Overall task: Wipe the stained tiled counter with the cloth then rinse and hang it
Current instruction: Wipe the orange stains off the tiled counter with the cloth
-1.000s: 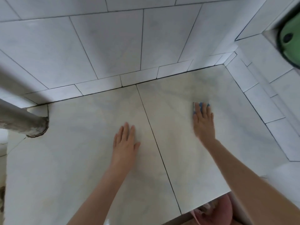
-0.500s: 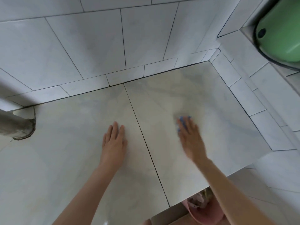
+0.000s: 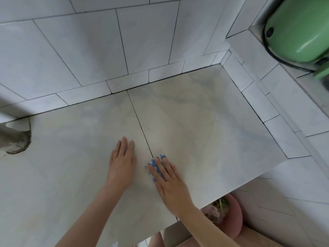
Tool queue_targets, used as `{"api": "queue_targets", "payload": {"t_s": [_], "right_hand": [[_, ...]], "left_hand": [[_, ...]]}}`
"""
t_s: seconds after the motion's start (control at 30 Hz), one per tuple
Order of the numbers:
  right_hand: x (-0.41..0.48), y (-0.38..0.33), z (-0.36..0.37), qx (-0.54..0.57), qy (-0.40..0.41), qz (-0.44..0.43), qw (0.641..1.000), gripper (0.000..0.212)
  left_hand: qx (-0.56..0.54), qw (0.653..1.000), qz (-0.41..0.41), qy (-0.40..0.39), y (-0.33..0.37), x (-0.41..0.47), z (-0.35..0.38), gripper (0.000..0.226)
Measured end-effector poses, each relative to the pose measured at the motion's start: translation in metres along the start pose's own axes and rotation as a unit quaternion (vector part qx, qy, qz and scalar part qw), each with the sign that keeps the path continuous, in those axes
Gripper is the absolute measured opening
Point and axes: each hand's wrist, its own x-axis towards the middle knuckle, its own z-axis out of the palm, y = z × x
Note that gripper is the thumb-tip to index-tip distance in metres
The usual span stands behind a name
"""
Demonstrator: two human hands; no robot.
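The counter point(image 3: 204, 125) is made of large pale tiles with a dark grout line down its middle and faint yellowish staining. My right hand point(image 3: 168, 177) lies flat on it just right of that grout line, pressing down a small blue cloth point(image 3: 154, 165). Only the cloth's edges show between and ahead of my fingers. My left hand point(image 3: 122, 163) rests palm down on the left tile, fingers together, holding nothing, a short gap from my right hand.
White tiled walls rise behind and to the right of the counter. A green rounded container point(image 3: 299, 31) sits on a ledge at the upper right. A grey pipe point(image 3: 12, 139) enters at the left. A pink basin point(image 3: 229, 218) with scraps stands below the counter's front edge.
My right hand has slid the cloth from the right tile's middle toward me and leftward, ending near the grout line beside my left hand. The left hand stayed put.
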Motion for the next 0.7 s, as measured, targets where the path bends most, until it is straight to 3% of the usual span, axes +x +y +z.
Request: {"api": "queue_targets", "payload": {"t_s": [0.1,0.3,0.43,0.7], "right_hand": [[-0.014,0.024,-0.007,-0.033,-0.015,-0.023,0.999,0.045],[-0.035,0.133,-0.033,-0.027,-0.004,0.192,0.981,0.049],[-0.041,0.13,-0.033,-0.027,0.013,0.257,0.966,0.056],[-0.087,-0.014,0.009,0.038,0.0,0.088,0.995,0.046]], "left_hand": [[0.002,1.0,0.003,-0.006,0.002,-0.003,0.001,0.054],[-0.002,1.0,0.01,-0.011,0.011,-0.018,0.009,0.054],[0.005,1.0,0.012,-0.016,0.015,-0.026,0.016,0.056],[0.023,0.999,0.011,-0.025,0.02,-0.032,0.022,0.059]]}}
